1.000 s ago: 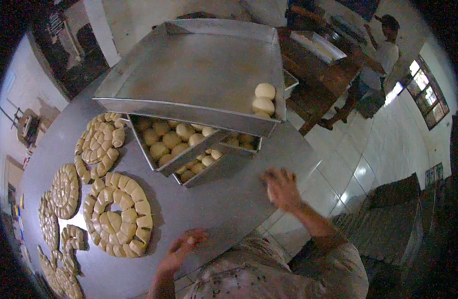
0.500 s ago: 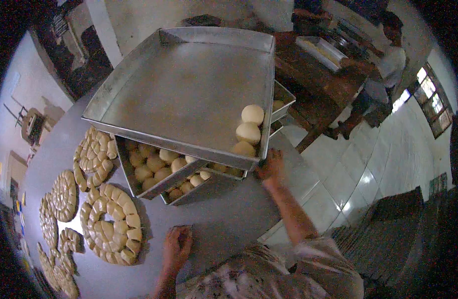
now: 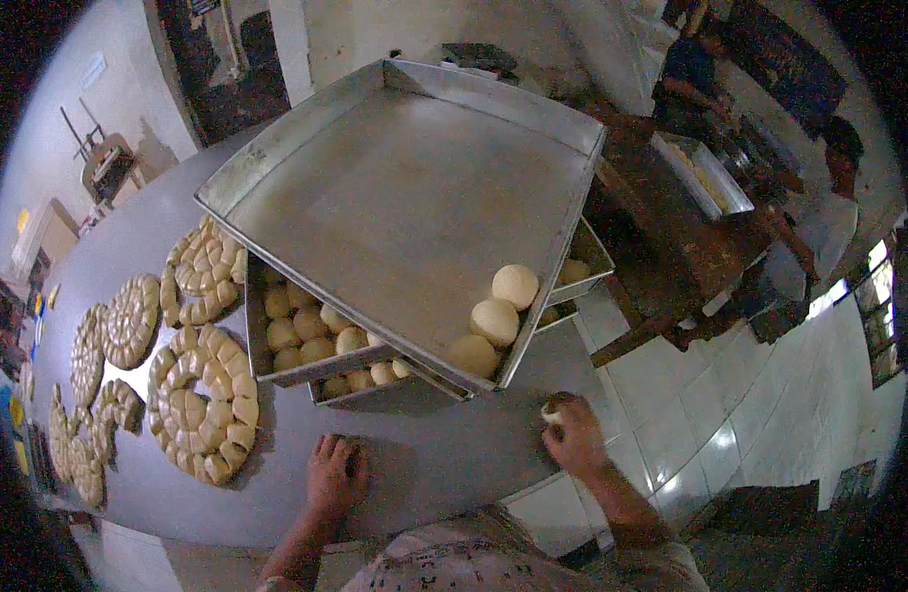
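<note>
My right hand (image 3: 576, 440) is closed around a small pale piece of dough (image 3: 551, 412) above the table's right edge. On the tabletop my left hand (image 3: 338, 478) rests with fingers curled; whatever lies under them, if anything, is hidden. Ahead of both hands a large metal tray (image 3: 306, 268) sits tilted across other trays. Three round dough balls (image 3: 494, 322) form a row in its near right corner. Beneath it, a smaller tray (image 3: 306, 373) is packed with several dough balls (image 3: 316, 347).
Segmented dough coils (image 3: 203, 414) lie on the grey table (image 3: 415, 474) at left. More trays (image 3: 594, 266) jut from the stack's right side. Two people work at a wooden table (image 3: 661, 237) far right, one in a light shirt (image 3: 821, 229). Tiled floor (image 3: 691, 424) lies beyond the table's edge.
The view has shifted, so the trays and coils sit differently in it. My right hand has drawn back from the large tray's corner, and pale dough now shows in its fingers.
</note>
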Demonstrator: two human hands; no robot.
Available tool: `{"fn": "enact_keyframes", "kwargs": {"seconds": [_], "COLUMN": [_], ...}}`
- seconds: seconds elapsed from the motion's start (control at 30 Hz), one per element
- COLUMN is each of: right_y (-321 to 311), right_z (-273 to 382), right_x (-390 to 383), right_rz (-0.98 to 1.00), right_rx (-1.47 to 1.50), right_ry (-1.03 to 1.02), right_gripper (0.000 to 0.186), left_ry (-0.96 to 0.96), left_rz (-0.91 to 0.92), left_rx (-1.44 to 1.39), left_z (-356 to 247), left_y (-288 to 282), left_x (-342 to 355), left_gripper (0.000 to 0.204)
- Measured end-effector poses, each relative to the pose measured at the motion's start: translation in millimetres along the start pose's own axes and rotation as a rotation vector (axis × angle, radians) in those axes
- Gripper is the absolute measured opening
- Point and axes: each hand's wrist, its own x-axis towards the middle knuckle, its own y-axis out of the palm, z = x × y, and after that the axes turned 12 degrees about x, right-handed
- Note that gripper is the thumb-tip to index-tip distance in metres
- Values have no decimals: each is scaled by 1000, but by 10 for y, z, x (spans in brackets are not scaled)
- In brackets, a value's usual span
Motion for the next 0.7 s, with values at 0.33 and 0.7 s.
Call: {"fn": "enact_keyframes", "kwargs": {"seconds": [0.33, 0.7], "right_y": [-1468, -812], "right_z": [1025, 1940], "right_x": [2357, 1412], "right_rz": [84, -301], "right_rx": [156, 534], "right_ry": [-189, -234], "right_gripper": [31, 38], "left_ry": [70, -119], "left_rz": [37, -210], "left_rx": [71, -320], "left_z": [-27, 573], "left_y": [34, -335], "left_x": [53, -397], "left_gripper": [25, 18]}}
